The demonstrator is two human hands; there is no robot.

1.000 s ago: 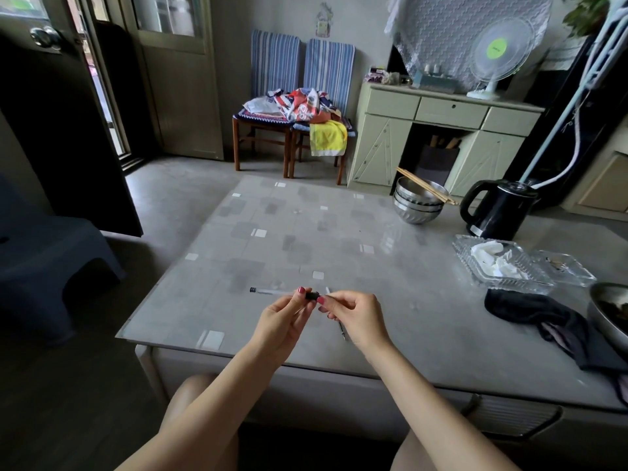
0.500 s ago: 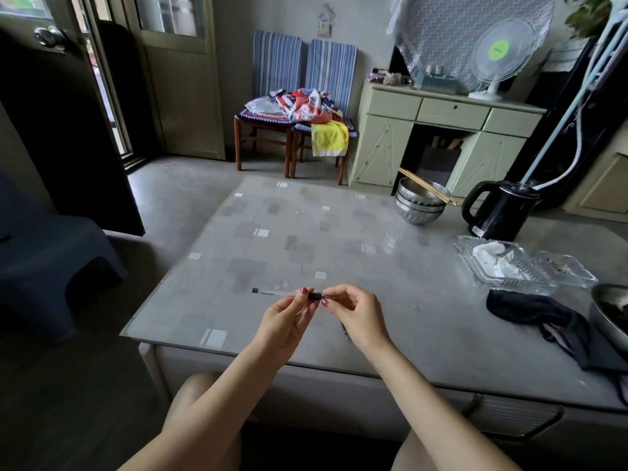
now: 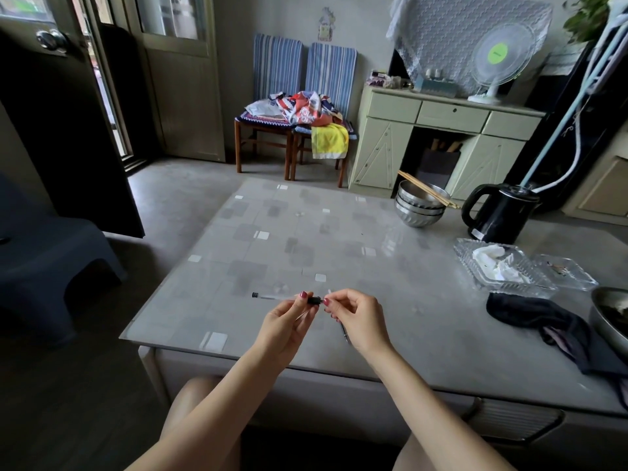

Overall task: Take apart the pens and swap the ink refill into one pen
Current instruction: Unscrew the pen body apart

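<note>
Above the near edge of the grey table (image 3: 339,239) I hold a clear pen barrel (image 3: 272,296) level, its dark end pointing left. My left hand (image 3: 283,326) pinches the barrel near its black grip section (image 3: 314,300). My right hand (image 3: 356,317) pinches the right end of that black section with its fingertips. A thin refill (image 3: 344,331) pokes out below my right hand; I cannot tell whether it is held or lies on the table.
Stacked steel bowls (image 3: 421,207) with chopsticks and a black kettle (image 3: 499,212) stand at the far right. A glass tray (image 3: 503,270) with tissue, a dark cloth (image 3: 543,321) and a metal bowl (image 3: 611,321) fill the right side. A dark stool (image 3: 51,253) sits left of the table.
Both hands stay on the pen in nearly the same place; the fingertips have shifted only slightly on the black section.
</note>
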